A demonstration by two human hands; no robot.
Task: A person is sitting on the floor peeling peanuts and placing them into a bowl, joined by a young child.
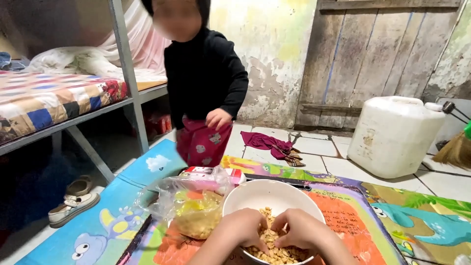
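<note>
A clear plastic bag of yellowish contents lies just left of a white bowl on the colourful mat. The left hand and right hand sit inside the bowl, fingers curled down into pale peanuts; what they grip I cannot tell. A white jerrycan stands far right

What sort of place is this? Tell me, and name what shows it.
Most likely a lived-in room of a modest home, used for sleeping and chores alike. A metal-framed bed with a patchwork cover stands at left, shoes lie beneath it, and a colourful play mat covers the tiled floor by a peeling wall.
</note>
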